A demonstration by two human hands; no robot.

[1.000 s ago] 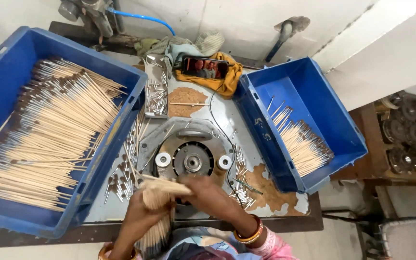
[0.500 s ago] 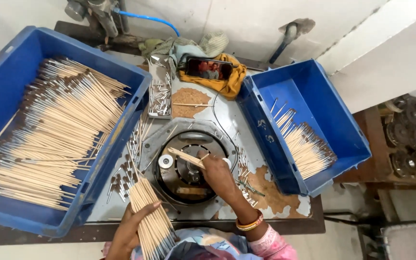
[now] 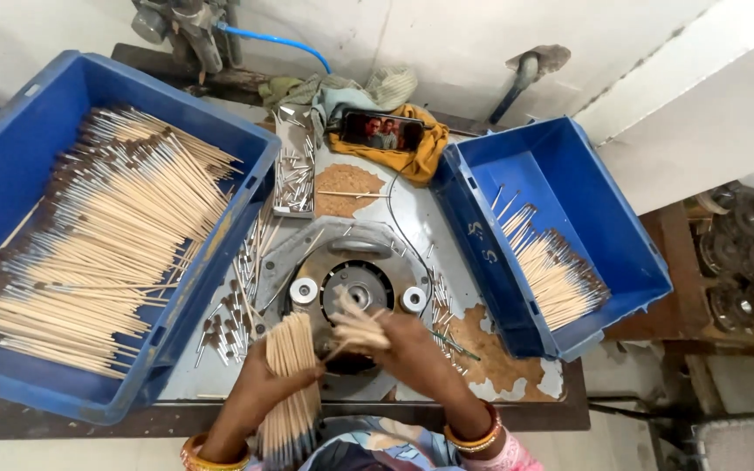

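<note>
Looking down, we saw the big blue crate (image 3: 89, 384) on the left, full of wooden sticks with dark tips lying mostly crosswise, and the smaller blue crate (image 3: 586, 209) on the right, holding a much thinner pile. Between them sat the grey work plate (image 3: 412, 218) with its round metal fixture (image 3: 358, 292), and loose metal ferrules (image 3: 229, 323) lay scattered beside that.

Our left hand (image 3: 277, 384) was clenched around a bundle of sticks (image 3: 290, 384), whose long axis ran up and down, from the fixture's near edge back toward our body. Our right hand (image 3: 403, 344) was closed on a few sticks (image 3: 355, 327), which fanned leftward and slightly up over the fixture's near rim.

Those few sticks lay just right of the bundle's top end, close enough that we could not tell whether they touched. Our right hand was nearer the fixture's centre.
</note>
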